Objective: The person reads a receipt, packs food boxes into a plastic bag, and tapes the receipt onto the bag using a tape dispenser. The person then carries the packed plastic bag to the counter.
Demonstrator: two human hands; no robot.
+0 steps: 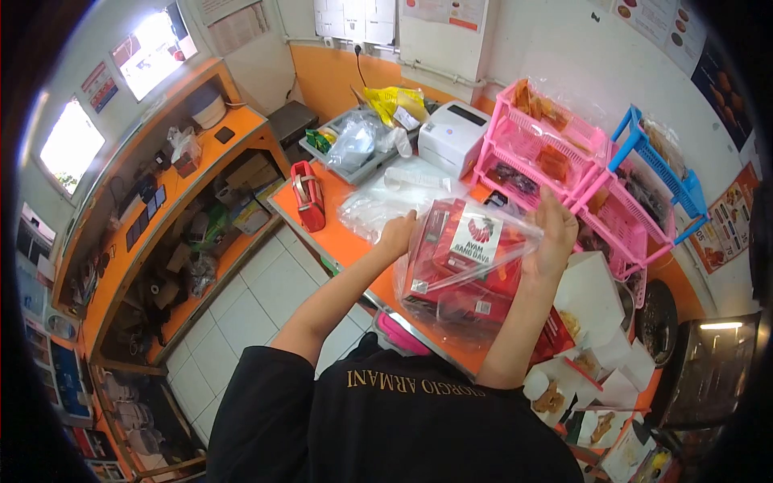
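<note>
A clear plastic bag (423, 302) stands over the orange table's near edge, with red food boxes (439, 233) inside it. One box has a white label reading "AYAM BANG DAVA". My left hand (398, 233) is closed on the bag's upper left edge. On the other side, my right hand (552, 233) grips the bag's right edge near the top, its fingers pointing up. Between the two hands the plastic is stretched across the boxes. Beyond my left hand lies a heap of loose clear plastic bags (366, 201).
A red tape dispenser-like object (307, 197), a grey tray (354, 171) and a white label printer (452, 138) sit behind. Pink baskets (515, 149) and a blue basket (664, 173) hold packets at right. Open white food boxes (592, 294) crowd the near right.
</note>
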